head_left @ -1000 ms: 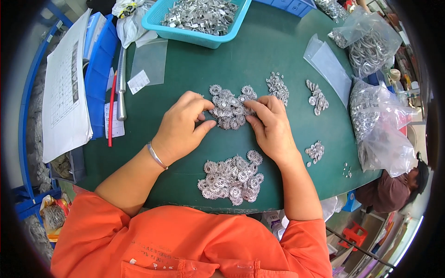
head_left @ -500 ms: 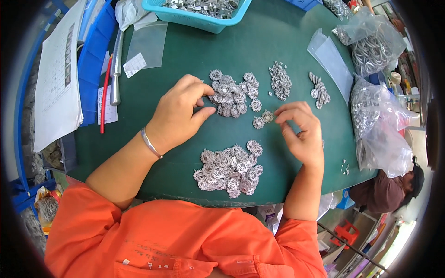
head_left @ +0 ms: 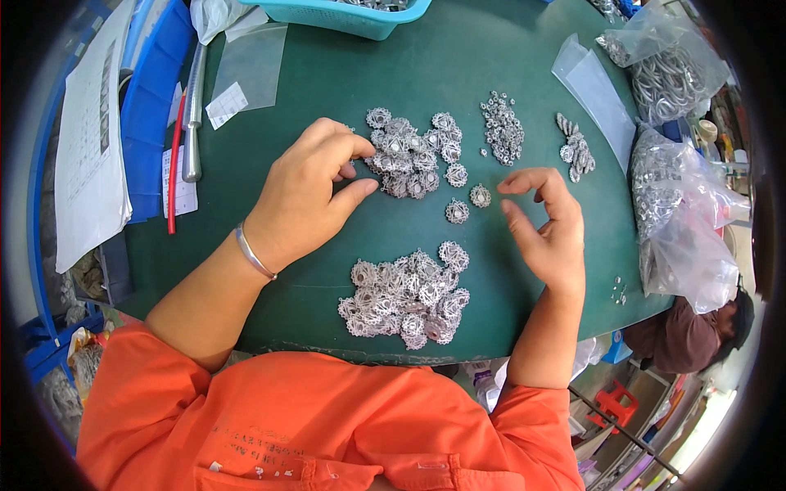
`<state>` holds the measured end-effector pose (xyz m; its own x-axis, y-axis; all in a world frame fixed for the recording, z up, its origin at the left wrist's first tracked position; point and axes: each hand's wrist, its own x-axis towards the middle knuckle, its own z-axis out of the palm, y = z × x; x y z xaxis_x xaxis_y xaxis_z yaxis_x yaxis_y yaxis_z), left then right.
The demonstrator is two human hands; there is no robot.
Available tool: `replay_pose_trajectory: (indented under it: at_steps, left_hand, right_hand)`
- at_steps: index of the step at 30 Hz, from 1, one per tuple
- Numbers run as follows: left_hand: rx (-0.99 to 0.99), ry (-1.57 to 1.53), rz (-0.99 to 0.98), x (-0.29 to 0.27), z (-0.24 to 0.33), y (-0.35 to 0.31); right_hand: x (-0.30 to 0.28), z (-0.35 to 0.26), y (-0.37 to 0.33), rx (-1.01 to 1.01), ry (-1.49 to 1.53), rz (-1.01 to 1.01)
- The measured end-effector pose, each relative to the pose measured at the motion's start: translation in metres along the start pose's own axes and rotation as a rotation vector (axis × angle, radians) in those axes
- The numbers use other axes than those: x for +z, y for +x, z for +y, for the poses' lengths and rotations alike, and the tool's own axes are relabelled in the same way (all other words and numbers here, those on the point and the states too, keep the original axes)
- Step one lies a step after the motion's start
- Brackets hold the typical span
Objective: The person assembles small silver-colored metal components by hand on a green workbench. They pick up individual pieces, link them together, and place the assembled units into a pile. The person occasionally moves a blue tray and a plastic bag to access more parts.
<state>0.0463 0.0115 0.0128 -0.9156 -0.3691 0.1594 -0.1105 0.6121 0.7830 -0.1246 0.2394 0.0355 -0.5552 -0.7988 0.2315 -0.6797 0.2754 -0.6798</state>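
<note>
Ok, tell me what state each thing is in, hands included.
Left hand: curved, thumb and fingers apart
Right hand: thumb and fingers apart, gap empty
Upper pile of silver filigree rosettes: heaped
Lower pile of silver filigree rosettes: heaped
Two silver rosettes nearest right hand: loose, apart
Light-blue plastic basket: holding silver metal parts
Clear plastic bag: filled with curved metal pieces
Slim red rod: lying down

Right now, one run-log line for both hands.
left hand: open, beside upper filigree pile | right hand: open, beside loose filigree disc | lower filigree pile: untouched
</note>
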Motion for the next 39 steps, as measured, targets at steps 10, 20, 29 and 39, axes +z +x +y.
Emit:
replay_pose_trajectory:
  at_steps: [10, 20, 29, 39]
  left_hand:
    - [0.005, -0.011, 0.001, 0.001, -0.001, 0.0]
    - [-0.005, -0.021, -0.007, 0.0, -0.001, 0.0]
    - [0.004, -0.017, -0.017, 0.0, -0.003, 0.0]
    - [0.012, 0.007, -0.012, 0.0, -0.001, 0.0]
  right_hand:
    - [-0.002, 0.005, 0.0, 0.003, -0.016, -0.022]
    - [-0.004, 0.006, 0.001, 0.02, -0.015, -0.029]
    - [-0.007, 0.005, -0.003, 0.075, 0.079, -0.089]
    - [0.009, -0.002, 0.002, -0.104, 0.055, -0.094]
